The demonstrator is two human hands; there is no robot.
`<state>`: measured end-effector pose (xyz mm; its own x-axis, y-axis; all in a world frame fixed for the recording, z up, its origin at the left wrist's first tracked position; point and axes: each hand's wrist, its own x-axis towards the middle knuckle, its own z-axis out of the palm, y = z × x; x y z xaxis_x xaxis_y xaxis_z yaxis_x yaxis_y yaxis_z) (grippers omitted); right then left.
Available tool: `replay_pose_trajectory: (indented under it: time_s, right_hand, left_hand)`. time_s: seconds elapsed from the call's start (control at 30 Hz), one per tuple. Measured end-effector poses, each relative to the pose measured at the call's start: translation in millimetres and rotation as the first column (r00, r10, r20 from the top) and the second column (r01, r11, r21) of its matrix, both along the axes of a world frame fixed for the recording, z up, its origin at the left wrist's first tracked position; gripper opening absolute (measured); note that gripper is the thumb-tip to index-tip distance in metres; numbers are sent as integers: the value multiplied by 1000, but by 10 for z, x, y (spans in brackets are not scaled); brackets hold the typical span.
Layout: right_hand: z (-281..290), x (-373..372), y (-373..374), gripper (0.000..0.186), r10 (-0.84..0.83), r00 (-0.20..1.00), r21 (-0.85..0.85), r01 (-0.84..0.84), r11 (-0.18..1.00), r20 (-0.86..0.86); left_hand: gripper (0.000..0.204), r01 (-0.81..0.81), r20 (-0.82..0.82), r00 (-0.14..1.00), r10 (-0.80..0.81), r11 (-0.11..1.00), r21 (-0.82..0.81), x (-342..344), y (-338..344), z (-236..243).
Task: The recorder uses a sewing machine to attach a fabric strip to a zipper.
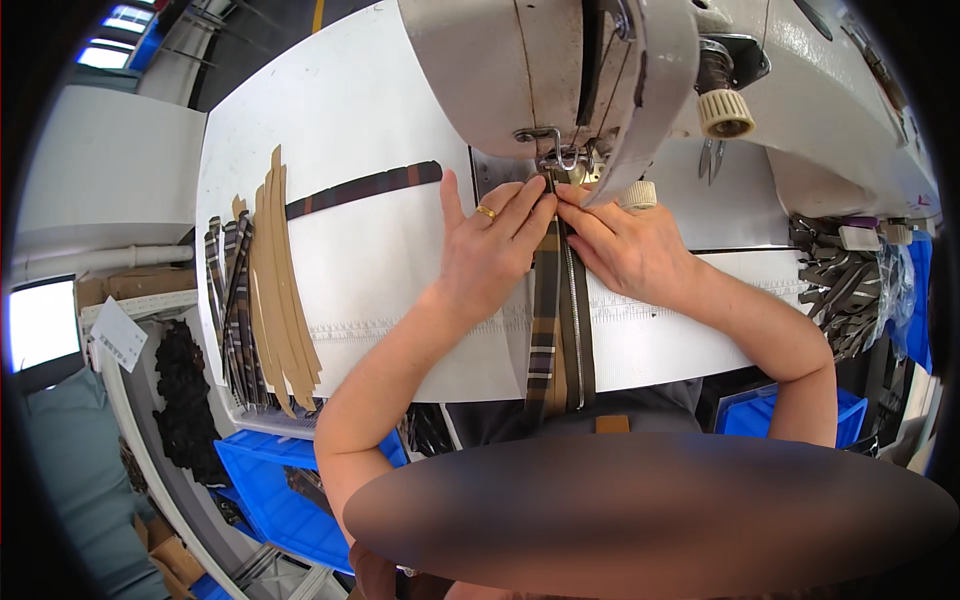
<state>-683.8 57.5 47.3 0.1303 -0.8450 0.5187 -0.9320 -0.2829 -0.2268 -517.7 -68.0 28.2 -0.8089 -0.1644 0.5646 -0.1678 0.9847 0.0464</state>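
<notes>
A long zipper [574,330] with metal teeth and dark tape runs from the sewing machine's presser foot [562,160] toward my lap. Along its left lies a plaid fabric strip [541,345] in brown, black and white. My left hand [490,238], a gold ring on one finger, grips the plaid strip just in front of the foot, its little finger spread away. Opposite it, my right hand [632,240] has its fingertips closed on the zipper's edge. Both sets of fingertips nearly meet near the needle. My left thumb is hidden.
The sewing machine [480,80] stands over the white table [400,260]. Tan strips [275,290], plaid strips [230,310] and one dark strip [365,188] lie left. Small scissors [711,160] rest right, near heaped dark strips [845,290]. Blue bins [290,510] sit below.
</notes>
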Motion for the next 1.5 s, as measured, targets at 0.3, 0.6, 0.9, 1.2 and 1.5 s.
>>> replay_pose_trajectory:
  time_s: [0.3,0.6,0.9,1.2,1.5]
  right_hand:
    - [-14,-2,0,33,2,1000,-18,-1,1000,2]
    - [-61,-47,-15,32,14,1000,-5,-14,1000,7]
    - [-14,-97,-21,35,-46,999,40,47,998,-26]
    - [23,-97,-21,35,-45,998,65,49,997,-52]
    - [8,-126,-34,34,-63,994,80,70,994,-90]
  left_hand:
    - [30,-9,-8,1000,9,1000,27,-21,-2,-7]
    - [27,-24,1,1000,24,992,121,-46,45,27]
    - [31,-40,57,998,35,996,84,-25,72,49]
    - [32,-68,60,996,63,994,86,-13,104,43]
    - [37,-87,71,994,80,992,90,-43,115,39]
